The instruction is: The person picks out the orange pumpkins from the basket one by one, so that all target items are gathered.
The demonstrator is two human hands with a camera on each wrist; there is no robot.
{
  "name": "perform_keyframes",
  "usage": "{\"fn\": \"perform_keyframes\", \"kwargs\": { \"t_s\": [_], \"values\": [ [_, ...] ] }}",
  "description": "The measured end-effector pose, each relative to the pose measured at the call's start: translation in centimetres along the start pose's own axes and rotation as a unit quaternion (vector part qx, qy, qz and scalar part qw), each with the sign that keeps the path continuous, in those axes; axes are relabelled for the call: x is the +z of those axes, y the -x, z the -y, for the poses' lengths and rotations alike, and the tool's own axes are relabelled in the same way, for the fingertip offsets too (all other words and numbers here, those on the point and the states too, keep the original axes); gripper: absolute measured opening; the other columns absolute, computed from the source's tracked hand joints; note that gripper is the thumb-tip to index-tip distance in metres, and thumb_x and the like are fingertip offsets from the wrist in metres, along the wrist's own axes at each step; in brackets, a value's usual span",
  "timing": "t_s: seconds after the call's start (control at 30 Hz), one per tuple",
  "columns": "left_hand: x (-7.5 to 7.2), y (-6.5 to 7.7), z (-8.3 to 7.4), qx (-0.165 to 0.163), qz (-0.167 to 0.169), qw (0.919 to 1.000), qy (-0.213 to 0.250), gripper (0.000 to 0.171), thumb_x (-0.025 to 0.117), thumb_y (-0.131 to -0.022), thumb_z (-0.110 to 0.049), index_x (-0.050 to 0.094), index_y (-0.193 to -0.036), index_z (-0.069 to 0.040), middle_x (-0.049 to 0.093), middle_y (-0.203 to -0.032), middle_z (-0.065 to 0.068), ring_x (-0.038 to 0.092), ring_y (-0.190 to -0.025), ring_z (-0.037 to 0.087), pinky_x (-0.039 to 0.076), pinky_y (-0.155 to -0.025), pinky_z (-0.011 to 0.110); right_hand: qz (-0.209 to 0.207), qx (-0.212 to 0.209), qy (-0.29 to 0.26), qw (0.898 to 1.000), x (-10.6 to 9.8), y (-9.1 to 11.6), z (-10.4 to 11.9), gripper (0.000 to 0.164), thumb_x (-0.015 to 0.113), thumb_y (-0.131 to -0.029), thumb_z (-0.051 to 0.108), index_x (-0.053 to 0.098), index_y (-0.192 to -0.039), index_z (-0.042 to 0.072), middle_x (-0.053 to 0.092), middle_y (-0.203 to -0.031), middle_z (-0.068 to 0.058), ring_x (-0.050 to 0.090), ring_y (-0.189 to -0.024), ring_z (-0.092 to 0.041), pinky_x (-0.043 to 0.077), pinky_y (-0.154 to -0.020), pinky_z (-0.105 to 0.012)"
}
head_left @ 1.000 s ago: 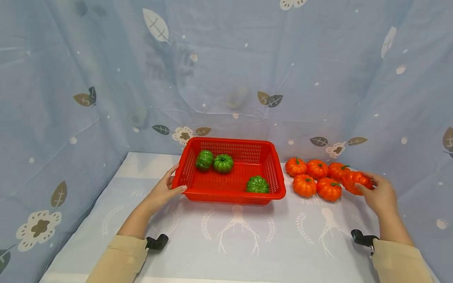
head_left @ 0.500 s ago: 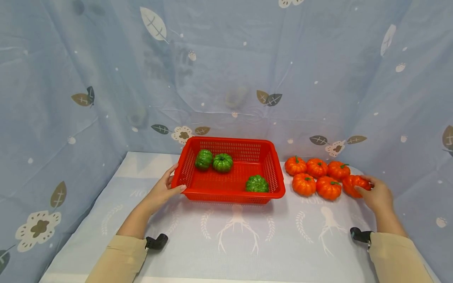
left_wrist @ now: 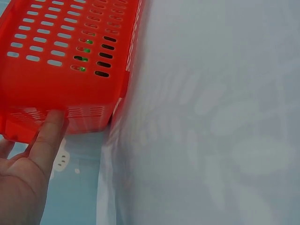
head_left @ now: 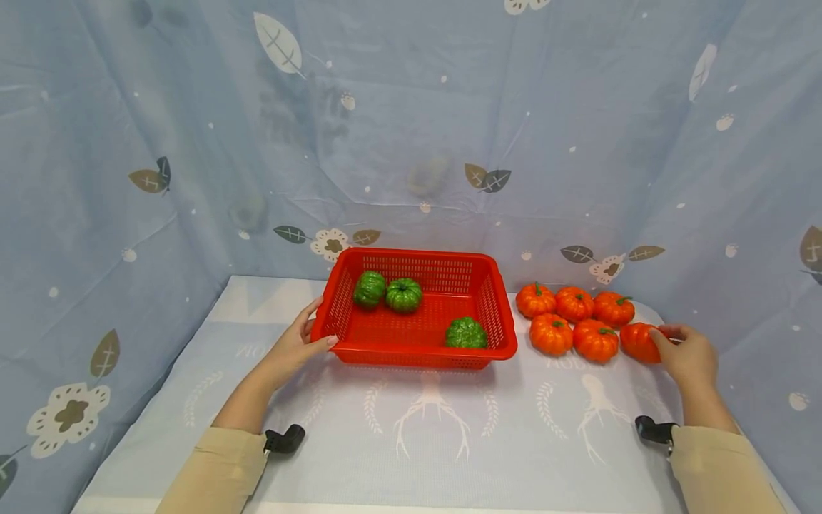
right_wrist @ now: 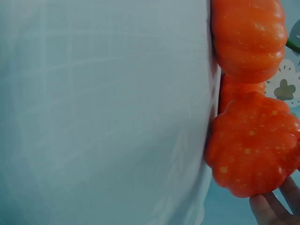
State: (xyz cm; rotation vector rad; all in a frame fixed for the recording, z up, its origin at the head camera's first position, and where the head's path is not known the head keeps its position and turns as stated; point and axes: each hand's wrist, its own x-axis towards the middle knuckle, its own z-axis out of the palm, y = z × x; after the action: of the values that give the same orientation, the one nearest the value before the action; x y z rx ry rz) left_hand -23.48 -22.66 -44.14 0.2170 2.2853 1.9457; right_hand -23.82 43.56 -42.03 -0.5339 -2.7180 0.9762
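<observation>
A red plastic basket [head_left: 411,355] with slotted walls stands on the table, with three small green pumpkins inside: two at the left, one [head_left: 467,333] at the front right. My left hand [head_left: 290,350] rests against its left end, straight thumb on the outer wall, as the left wrist view also shows. At the far right my right hand [head_left: 692,357] holds a small orange pumpkin [head_left: 638,343] between thumb and fingers. This pumpkin lies on its side at the end of the front row, and in the right wrist view its ribbed, speckled face [right_wrist: 251,145] shows with fingertips at its edge.
Several more orange pumpkins [head_left: 596,341] stand in two close rows between the basket and my right hand. A pale patterned cloth [head_left: 449,457] covers the table. Blue patterned curtains [head_left: 411,128] enclose the back and both sides.
The orange pumpkin in my right hand has come down beside the front row and turned slightly. My left hand and the basket have stayed in place.
</observation>
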Motion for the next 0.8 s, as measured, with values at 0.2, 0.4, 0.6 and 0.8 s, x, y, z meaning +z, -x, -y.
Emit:
{"fn": "perform_keyframes", "kwargs": {
  "t_s": [0.2,0.4,0.6,0.8],
  "values": [
    [0.0,-0.1,0.0,-0.001,0.004,1.0,-0.001,0.093,0.069,-0.093,-0.011,0.008,-0.162,-0.018,0.031,-0.156,0.026,0.04,-0.139,0.043,0.047,-0.104,0.038,0.014,0.005,0.014,1.0,-0.5,0.4,-0.3,0.06,0.058,-0.1,0.036,0.048,-0.132,-0.014,0.05,-0.13,-0.038,0.048,-0.113,-0.051,0.048,-0.078,-0.046],
    [0.0,-0.1,0.0,0.002,0.005,1.0,-0.004,0.093,0.07,-0.093,-0.012,0.007,-0.162,-0.018,0.032,-0.156,0.026,0.041,-0.138,0.043,0.047,-0.104,0.039,0.087,0.08,-0.002,0.993,-1.1,0.4,-0.5,0.08,0.057,-0.097,0.051,0.04,-0.138,-0.016,0.043,-0.132,-0.04,0.046,-0.112,-0.051,0.052,-0.088,-0.056],
    [0.0,-0.1,0.2,0.003,0.005,1.0,-0.006,0.091,0.068,-0.094,-0.01,0.008,-0.162,-0.019,0.033,-0.155,0.026,0.042,-0.138,0.043,0.047,-0.104,0.039,0.088,0.09,-0.024,0.992,-1.0,0.4,-1.0,0.083,0.06,-0.095,0.053,0.039,-0.14,-0.015,0.043,-0.134,-0.039,0.048,-0.112,-0.049,0.052,-0.086,-0.054],
    [-0.1,-0.1,0.1,0.0,-0.002,0.9999,-0.011,0.091,0.068,-0.094,-0.01,0.008,-0.162,-0.019,0.033,-0.155,0.026,0.041,-0.138,0.043,0.046,-0.105,0.042,0.062,0.078,-0.044,0.994,-0.5,-0.2,-1.8,0.084,0.062,-0.095,0.049,0.035,-0.146,-0.012,0.035,-0.144,-0.037,0.036,-0.125,-0.052,0.043,-0.099,-0.062]
  ]
}}
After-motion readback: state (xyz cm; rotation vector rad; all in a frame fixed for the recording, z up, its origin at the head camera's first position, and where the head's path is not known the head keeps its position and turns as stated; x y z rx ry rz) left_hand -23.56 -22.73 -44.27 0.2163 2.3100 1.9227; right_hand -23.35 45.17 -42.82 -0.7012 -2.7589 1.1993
